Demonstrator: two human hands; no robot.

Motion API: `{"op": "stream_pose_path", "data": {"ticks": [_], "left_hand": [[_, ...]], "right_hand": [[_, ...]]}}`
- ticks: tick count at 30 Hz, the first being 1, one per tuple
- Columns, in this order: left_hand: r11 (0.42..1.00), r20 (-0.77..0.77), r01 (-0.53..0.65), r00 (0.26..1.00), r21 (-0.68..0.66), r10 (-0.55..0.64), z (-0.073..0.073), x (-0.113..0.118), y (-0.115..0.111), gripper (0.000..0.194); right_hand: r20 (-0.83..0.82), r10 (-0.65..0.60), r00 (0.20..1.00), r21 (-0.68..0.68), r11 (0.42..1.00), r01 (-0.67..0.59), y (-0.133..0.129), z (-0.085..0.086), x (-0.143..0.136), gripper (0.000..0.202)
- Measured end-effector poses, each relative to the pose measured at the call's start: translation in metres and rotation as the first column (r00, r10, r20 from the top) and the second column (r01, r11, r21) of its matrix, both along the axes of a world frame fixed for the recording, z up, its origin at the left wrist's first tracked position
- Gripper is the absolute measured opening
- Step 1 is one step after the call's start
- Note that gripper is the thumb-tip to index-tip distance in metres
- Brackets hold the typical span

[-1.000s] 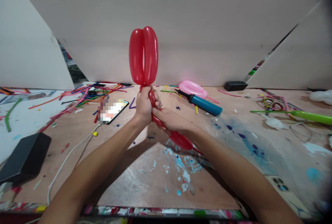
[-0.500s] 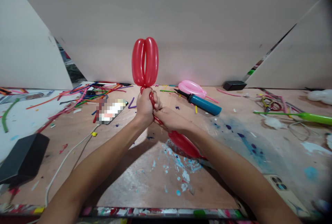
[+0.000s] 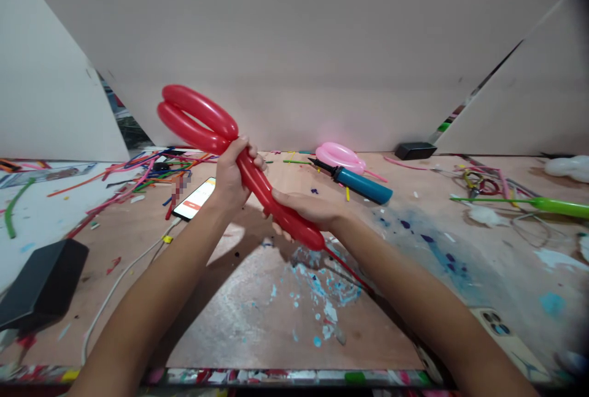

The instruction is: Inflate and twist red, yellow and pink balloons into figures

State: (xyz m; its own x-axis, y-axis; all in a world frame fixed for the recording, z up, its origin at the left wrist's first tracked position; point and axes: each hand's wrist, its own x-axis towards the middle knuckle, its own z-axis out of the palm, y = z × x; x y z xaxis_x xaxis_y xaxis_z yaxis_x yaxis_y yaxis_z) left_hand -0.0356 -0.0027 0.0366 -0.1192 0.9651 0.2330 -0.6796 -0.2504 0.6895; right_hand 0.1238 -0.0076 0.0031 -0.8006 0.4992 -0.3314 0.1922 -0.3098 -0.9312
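Observation:
A long red balloon (image 3: 255,181) slants from upper left to lower right above the table. Its upper left end is a doubled loop of two segments side by side, and a thin uninflated tail trails from its lower right end. Just below the loop, my left hand (image 3: 235,173) is wrapped round the balloon. My right hand (image 3: 299,208) holds the lower part, with the thumb side on top and fingertips showing underneath.
Beyond my right hand lie a blue hand pump (image 3: 363,185) and a pink balloon (image 3: 340,156). A lit phone (image 3: 196,199) and many loose balloons (image 3: 142,176) are at the left, a black object (image 3: 46,280) nearer. A green balloon (image 3: 559,207) and another phone (image 3: 504,339) lie right.
The red balloon has tilted, its loop swinging left and down. My left hand has shifted left; my right hand has moved down the balloon, away from it. The straight part is now exposed between them.

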Motion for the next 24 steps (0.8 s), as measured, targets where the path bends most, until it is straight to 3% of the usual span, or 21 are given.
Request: {"op": "stream_pose_path", "data": {"ticks": [5,8,11,14,20,24], "left_hand": [[0.999,-0.023,0.027,0.999,-0.021,-0.027,0.0,0.002,0.0,0.021],[0.998,-0.027,0.047,0.998,-0.049,-0.048,0.0,0.006,-0.002,0.026],[0.999,-0.003,-0.008,1.0,-0.032,0.008,0.003,0.004,-0.003,0.029],[0.998,0.021,-0.052,0.998,-0.017,0.053,0.004,0.0,-0.002,0.031],[0.998,0.052,-0.064,0.997,-0.016,0.065,0.002,-0.002,0.002,0.029],[0.997,0.067,-0.072,0.995,-0.01,0.072,0.001,-0.002,0.002,0.03]], "right_hand": [[-0.054,-0.081,0.995,-0.018,0.997,0.08,0.008,-0.007,0.004,0.055],[-0.048,-0.064,0.997,0.008,0.998,0.065,0.007,-0.007,0.003,0.056],[-0.001,0.005,1.0,0.035,0.999,-0.005,0.004,-0.004,0.002,0.057],[0.057,-0.029,0.998,0.058,0.998,0.026,0.001,-0.001,-0.001,0.06],[0.095,-0.14,0.986,0.164,0.979,0.123,-0.006,0.004,-0.007,0.059],[0.149,-0.197,0.969,0.31,0.94,0.143,-0.01,0.006,-0.009,0.062]]}}
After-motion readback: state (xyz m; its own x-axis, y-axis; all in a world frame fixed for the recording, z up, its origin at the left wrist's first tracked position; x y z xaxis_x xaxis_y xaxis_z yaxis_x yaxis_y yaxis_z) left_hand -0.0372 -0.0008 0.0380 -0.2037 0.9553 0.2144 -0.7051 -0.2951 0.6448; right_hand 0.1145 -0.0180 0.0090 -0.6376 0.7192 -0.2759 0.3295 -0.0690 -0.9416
